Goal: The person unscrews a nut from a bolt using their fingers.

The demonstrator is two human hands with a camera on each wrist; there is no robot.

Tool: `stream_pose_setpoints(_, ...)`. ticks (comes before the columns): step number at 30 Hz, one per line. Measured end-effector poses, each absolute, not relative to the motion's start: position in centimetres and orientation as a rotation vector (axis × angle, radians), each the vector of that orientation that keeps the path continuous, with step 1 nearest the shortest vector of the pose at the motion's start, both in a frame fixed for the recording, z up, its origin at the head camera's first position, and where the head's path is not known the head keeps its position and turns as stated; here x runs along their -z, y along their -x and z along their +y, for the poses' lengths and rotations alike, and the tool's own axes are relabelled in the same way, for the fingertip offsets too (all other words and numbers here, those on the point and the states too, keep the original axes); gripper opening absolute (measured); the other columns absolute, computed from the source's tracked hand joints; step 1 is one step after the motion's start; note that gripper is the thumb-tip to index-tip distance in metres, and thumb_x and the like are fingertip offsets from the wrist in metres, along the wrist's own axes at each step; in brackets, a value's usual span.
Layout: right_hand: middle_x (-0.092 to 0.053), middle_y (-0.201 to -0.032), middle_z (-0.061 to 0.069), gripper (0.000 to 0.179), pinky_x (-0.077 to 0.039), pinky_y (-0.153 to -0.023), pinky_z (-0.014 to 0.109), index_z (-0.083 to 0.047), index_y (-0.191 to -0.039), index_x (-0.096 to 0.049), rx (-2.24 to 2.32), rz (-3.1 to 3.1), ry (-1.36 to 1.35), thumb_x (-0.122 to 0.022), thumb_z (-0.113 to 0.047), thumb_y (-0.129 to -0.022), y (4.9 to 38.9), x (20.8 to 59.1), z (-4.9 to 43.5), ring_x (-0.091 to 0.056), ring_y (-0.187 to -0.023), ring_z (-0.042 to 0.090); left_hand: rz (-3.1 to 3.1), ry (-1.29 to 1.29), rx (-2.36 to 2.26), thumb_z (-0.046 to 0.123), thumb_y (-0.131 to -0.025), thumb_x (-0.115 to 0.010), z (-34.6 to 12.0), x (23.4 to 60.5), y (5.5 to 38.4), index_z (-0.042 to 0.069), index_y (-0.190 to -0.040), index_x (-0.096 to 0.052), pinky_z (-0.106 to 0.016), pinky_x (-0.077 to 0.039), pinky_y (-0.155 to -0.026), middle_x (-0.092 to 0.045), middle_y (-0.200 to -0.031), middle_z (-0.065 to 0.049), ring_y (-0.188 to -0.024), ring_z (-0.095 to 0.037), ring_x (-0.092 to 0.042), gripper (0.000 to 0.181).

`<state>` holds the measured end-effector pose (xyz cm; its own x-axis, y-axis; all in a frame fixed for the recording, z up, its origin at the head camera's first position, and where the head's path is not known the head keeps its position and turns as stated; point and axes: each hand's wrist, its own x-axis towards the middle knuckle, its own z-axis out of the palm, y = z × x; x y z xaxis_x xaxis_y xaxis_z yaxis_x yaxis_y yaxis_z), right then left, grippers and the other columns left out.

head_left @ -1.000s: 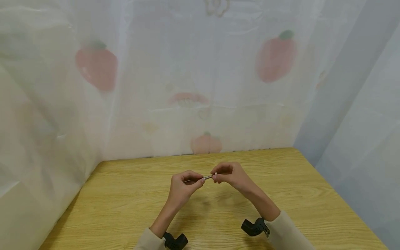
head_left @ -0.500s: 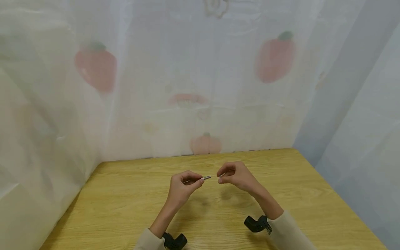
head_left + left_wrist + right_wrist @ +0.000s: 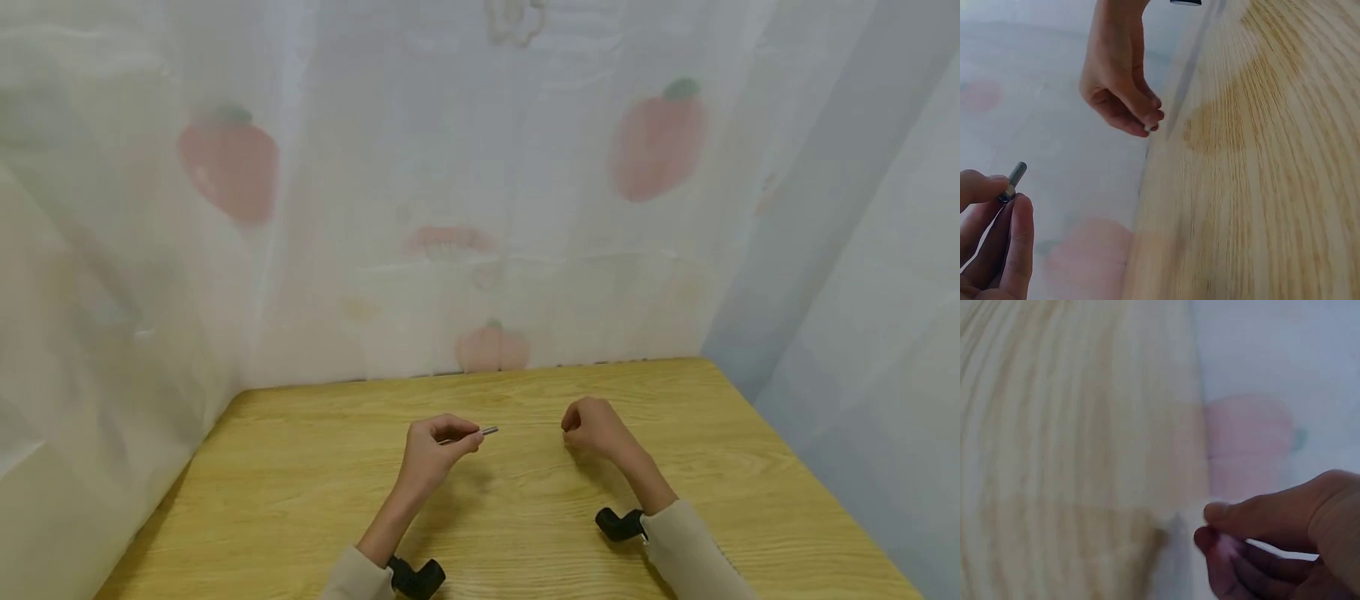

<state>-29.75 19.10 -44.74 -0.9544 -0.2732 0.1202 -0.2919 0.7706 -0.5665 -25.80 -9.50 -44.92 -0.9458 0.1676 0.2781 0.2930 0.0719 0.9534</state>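
My left hand [image 3: 435,446] pinches a silver bolt [image 3: 1017,174] between thumb and fingers, low over the wooden table. Its threaded end sticks out past the fingertips, while the thicker end [image 3: 1007,195] sits in the grip. To the right, apart from the bolt, my right hand [image 3: 600,429] has thumb and fingertips together. A small pale piece [image 3: 1149,127] shows between those fingertips in the left wrist view; I cannot tell its kind. In the right wrist view, the fingers hide that piece.
The light wood table [image 3: 300,500] ends at a pale curtain [image 3: 420,150] printed with strawberries, which hangs behind it and at both sides. Black wrist cameras [image 3: 417,578] sit at the cuffs of both beige sleeves [image 3: 693,550].
My right hand has drawn away from the bolt to the right, taking the small pale piece off its end. The left hand keeps its grip on the bolt, shifting slightly left.
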Motion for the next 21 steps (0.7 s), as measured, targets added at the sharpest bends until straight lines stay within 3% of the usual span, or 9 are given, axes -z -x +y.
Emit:
stream_pose_setpoints(6, -0.07, -0.076, 0.005, 0.009, -0.055, -0.061, 0.033, -0.005, -0.077, -0.074, -0.878, -2.953, -0.359, -0.071, 0.003, -0.074, 30.0, 46.2, 19.6, -0.061, -0.068, 0.015, -2.274, 0.457, 1.997, 0.017, -0.082, -0.077, -9.8, 45.4, 26.0, 0.01, -0.092, -0.075, -0.038, -0.061, -0.074, -0.072, -0.093, -0.011, -0.078, -0.022, -0.07, 0.012)
stream_pose_setpoints(15, -0.071, -0.079, 0.004, 0.006, -0.056, -0.065, 0.036, -0.006, -0.079, -0.075, -0.888, -2.978, -0.314, -0.076, -0.002, -0.075, 29.8, 46.3, 20.3, -0.063, -0.071, 0.017, -2.474, 0.446, 1.869, 0.02, -0.083, -0.076, -9.8, 45.9, 27.9, 0.013, -0.09, -0.076, -0.049, -0.059, -0.076, -0.073, -0.089, -0.006, -0.077, -0.02, -0.071, 0.011)
stream_pose_setpoints(21, -0.072, -0.082, 0.007, 0.008, -0.056, -0.064, 0.036, -0.004, -0.083, -0.075, -0.909, -2.999, -0.311, -0.077, -0.001, -0.076, 29.7, 46.0, 20.4, -0.064, -0.073, 0.018, -2.683, 0.508, 1.634, 0.018, -0.084, -0.075, -9.7, 46.7, 29.7, 0.014, -0.087, -0.075, -0.035, -0.06, -0.067, -0.072, -0.084, -0.002, -0.073, -0.021, -0.07, 0.006)
